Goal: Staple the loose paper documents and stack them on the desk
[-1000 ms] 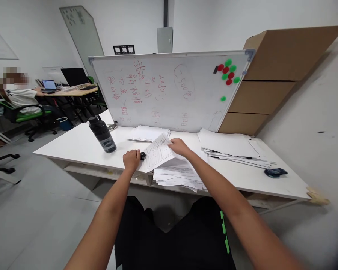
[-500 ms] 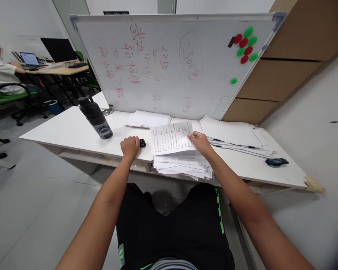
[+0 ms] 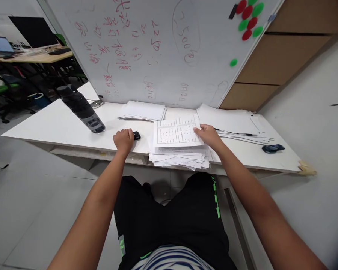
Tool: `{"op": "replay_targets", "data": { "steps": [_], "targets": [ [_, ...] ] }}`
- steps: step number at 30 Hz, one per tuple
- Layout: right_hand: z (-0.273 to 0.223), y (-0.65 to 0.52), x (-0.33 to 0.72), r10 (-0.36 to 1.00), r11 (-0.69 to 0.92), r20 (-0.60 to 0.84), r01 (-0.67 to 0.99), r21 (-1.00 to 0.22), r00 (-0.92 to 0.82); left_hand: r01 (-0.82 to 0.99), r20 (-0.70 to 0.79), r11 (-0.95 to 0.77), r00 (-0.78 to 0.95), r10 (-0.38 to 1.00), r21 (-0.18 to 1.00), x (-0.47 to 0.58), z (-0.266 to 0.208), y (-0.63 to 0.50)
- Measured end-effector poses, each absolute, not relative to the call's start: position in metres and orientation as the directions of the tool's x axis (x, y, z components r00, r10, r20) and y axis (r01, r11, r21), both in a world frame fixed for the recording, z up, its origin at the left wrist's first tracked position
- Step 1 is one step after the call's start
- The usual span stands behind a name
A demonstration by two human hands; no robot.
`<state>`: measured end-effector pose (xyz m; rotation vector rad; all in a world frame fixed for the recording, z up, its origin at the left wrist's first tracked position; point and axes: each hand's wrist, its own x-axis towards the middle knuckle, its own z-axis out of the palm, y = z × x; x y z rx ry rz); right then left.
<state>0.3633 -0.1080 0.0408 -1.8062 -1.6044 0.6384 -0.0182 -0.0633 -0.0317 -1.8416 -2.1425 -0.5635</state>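
My right hand (image 3: 210, 136) pinches the right edge of a printed paper sheet (image 3: 166, 140) with boxed tables on it. The sheet lies over a thick, uneven stack of papers (image 3: 180, 161) at the desk's front edge, part of which juts past the edge. To the left, my left hand (image 3: 123, 141) rests closed on the desk, around or against a small black object (image 3: 136, 135). Only the rounded end of that object shows beside the fingers, so its kind is unclear.
A dark water bottle (image 3: 83, 110) stands on the white desk (image 3: 42, 123) at left. Behind are a paper pile (image 3: 143, 110) and a leaning whiteboard (image 3: 163, 78) with round magnets. More papers (image 3: 228, 120) lie at right, near a dark crumpled item (image 3: 273, 149). Cardboard boxes (image 3: 295, 56) rise behind.
The camera view has tilted downward. My right hand and the printed sheet have shifted slightly right relative to the stack. My left hand stays by the black object.
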Motion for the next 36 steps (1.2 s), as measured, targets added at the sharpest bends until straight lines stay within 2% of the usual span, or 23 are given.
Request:
{"op": "replay_targets", "data": {
  "steps": [3,4,6,10,15,21,25,28,30,32,36],
  "targets": [
    [0.038,-0.111,0.382,0.983,-0.158,0.024,0.899,-0.407,0.184,0.985,0.437,0.123,-0.165,0.884,0.125,-0.018,-0.031,-0.064],
    [0.036,-0.111,0.388,0.977,-0.194,0.022,0.919,-0.344,0.214,0.985,0.439,0.121,-0.163,0.884,0.122,-0.019,-0.031,-0.064],
    [0.029,-0.11,0.399,0.956,-0.265,0.046,0.918,-0.295,0.291,0.986,0.447,0.122,-0.16,0.88,0.113,-0.019,-0.032,-0.063],
    [0.003,-0.108,0.415,0.929,-0.309,0.129,0.918,-0.247,0.347,0.984,0.45,0.149,-0.178,0.875,0.099,-0.021,-0.033,-0.062],
    [-0.031,-0.108,0.421,0.959,-0.239,0.107,0.95,-0.203,0.264,0.979,0.4,0.173,-0.2,0.894,0.105,-0.024,-0.028,-0.056],
    [-0.034,-0.105,0.424,0.955,-0.252,0.103,0.945,-0.21,0.278,0.976,0.375,0.159,-0.205,0.904,0.151,-0.033,-0.018,-0.035],
    [-0.032,-0.102,0.423,0.954,-0.267,0.084,0.942,-0.205,0.289,0.985,0.526,0.072,-0.146,0.838,0.159,-0.022,-0.011,-0.02],
    [-0.033,-0.102,0.423,0.954,-0.266,0.084,0.944,-0.195,0.287,0.987,0.576,-0.11,0.024,0.817,0.115,0.003,-0.003,-0.006],
    [-0.032,-0.101,0.423,0.955,-0.265,0.08,0.944,-0.196,0.285,0.965,0.519,-0.233,0.142,0.843,0.116,0.022,0.003,0.007],
    [-0.031,-0.101,0.422,0.954,-0.276,0.068,0.941,-0.194,0.293,0.943,0.429,-0.289,0.195,0.882,0.164,0.041,0.007,0.023],
    [-0.027,-0.1,0.421,0.954,-0.282,0.053,0.94,-0.192,0.297,0.932,0.242,-0.218,0.149,0.959,0.29,0.068,0.008,0.056]
  ]
}}
